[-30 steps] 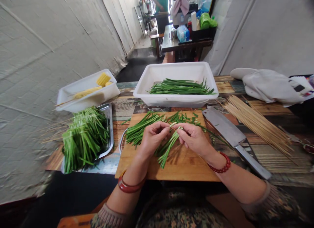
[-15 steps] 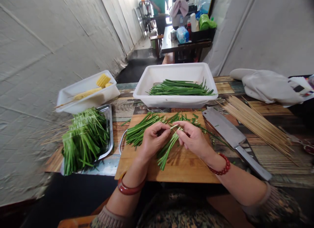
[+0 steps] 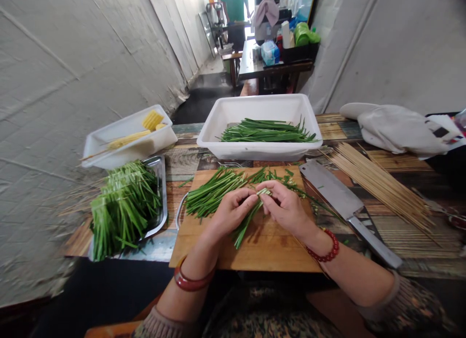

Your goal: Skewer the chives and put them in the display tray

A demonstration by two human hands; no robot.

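Observation:
Over the wooden cutting board (image 3: 218, 246), my left hand (image 3: 235, 209) and my right hand (image 3: 286, 207) meet at the pale ends of a small bunch of garlic chives (image 3: 247, 226). Both hands are closed, thumbs against fingers, on that bunch. Its green ends hang down toward the board's front. A thin stick, partly hidden, runs below my right hand. Left of my hands lies a pile of cut chives (image 3: 209, 192) on the board. Short trimmings (image 3: 278, 175) are scattered behind my right hand.
A cleaver (image 3: 335, 192) lies right of the board, beside bamboo skewers (image 3: 386, 183). Behind the board stands a white tub (image 3: 260, 151) with long chives. At left are a metal tray (image 3: 162, 192) of skewered chives and a white container (image 3: 145, 146) with corn. A person (image 3: 235, 6) stands far back.
My hands have drawn closer together around the pale ends of the bunch. A single stalk lifted between my fingers earlier now lies in with the others. The distant person has shifted slightly.

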